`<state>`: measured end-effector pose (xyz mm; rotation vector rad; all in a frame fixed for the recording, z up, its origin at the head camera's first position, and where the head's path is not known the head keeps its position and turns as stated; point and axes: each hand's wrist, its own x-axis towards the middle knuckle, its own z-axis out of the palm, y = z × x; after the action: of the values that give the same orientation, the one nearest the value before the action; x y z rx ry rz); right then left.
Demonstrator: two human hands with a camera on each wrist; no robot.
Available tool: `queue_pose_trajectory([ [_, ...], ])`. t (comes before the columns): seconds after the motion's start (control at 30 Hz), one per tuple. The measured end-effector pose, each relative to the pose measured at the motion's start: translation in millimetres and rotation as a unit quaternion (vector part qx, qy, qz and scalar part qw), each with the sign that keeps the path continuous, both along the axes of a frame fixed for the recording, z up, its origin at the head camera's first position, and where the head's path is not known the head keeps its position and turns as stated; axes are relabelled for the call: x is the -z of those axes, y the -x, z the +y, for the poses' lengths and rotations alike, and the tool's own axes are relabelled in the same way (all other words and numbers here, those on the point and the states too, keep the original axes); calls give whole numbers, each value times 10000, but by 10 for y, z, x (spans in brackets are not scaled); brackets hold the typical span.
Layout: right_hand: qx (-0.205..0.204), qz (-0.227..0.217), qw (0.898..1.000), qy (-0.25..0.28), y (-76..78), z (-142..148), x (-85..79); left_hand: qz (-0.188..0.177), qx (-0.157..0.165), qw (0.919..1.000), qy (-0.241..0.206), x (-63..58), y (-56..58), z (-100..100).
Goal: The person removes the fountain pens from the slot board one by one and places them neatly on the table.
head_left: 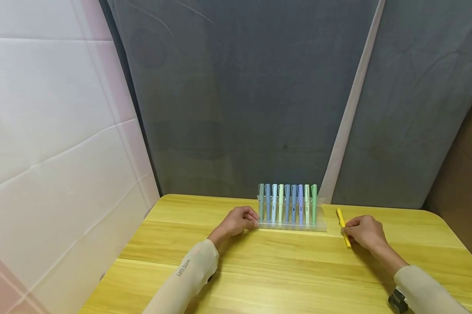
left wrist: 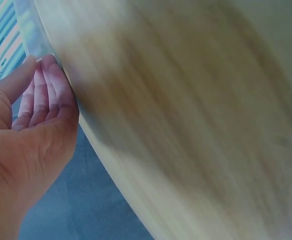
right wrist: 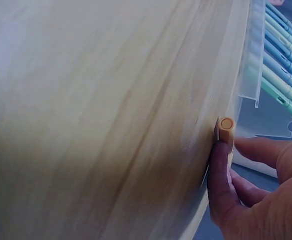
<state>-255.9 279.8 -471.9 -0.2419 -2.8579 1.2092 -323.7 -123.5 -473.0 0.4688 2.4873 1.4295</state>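
A clear plastic pen stand (head_left: 321,226) stands near the back edge of the table, holding a row of upright capped pens (head_left: 281,205) in blue, green and purple shades. My left hand (head_left: 237,221) is at its front left corner, with the thumb and fingertips pinching the edge; the left wrist view shows the fingertips together there. To the right of the stand, my right hand (head_left: 365,232) pinches a yellow pen (head_left: 340,216) between thumb and fingers. The pen tilts, its upper end leaning left and away. Its round end faces the camera in the right wrist view.
The wooden table (head_left: 267,270) has rounded back corners. A dark grey curtain (head_left: 240,109) hangs right behind it, with a white cloth panel (head_left: 55,131) on the left and a brown surface (head_left: 467,174) on the right. The stand's right end is bare beside the green pen (head_left: 314,205).
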Motion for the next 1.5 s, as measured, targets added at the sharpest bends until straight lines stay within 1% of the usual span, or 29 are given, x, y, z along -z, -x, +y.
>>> queue_pose_trajectory([
  [0.17,43,154,9992,-371,1,11,-6,-30,21,10000,-3,0,-11,-4],
  [0.23,127,327,9981,-500,13,3,-23,-44,21,10000,-17,1,-11,-2],
  [0.3,219,537,9973,-455,35,-19,-50,-52,24,10000,-20,1,-8,-2],
  [0.37,310,784,9960,-294,68,-61,-79,-51,24,10000,-34,-2,-5,0],
  [0.43,293,953,9950,79,106,-117,-101,-37,26,10000,-31,-7,-5,0],
  [0.5,202,1012,9929,591,142,-186,-106,-32,16,10000,-8,-12,-6,0],
  [0.6,82,923,9842,1507,183,-304,-98,-34,8,10000,21,-21,-5,-10],
  [0.63,74,897,9807,1735,193,-345,-89,-35,10,10000,23,-19,-4,-13],
  [0.73,113,858,9713,2214,214,-458,-58,-56,38,10000,-1,-11,3,-21],
  [0.8,136,860,9686,2328,225,-526,-38,-52,53,10000,-7,-4,10,-23],
  [0.87,156,869,9683,2336,241,-580,-19,-57,67,10000,-13,-5,13,-23],
  [0.93,178,909,9707,2216,257,-621,-7,-55,91,9999,-10,-9,20,-19],
  [1.07,302,1010,9784,1778,279,-677,5,-87,161,9998,-34,-17,29,-9],
  [1.13,392,1049,9807,1604,281,-698,11,-89,186,9998,-40,-14,33,-2],
  [1.37,545,1102,9817,1457,303,-734,50,-77,225,9997,-60,-4,30,9],
  [1.5,592,1163,9825,1329,311,-728,40,-75,228,9997,-59,-4,29,16],
])
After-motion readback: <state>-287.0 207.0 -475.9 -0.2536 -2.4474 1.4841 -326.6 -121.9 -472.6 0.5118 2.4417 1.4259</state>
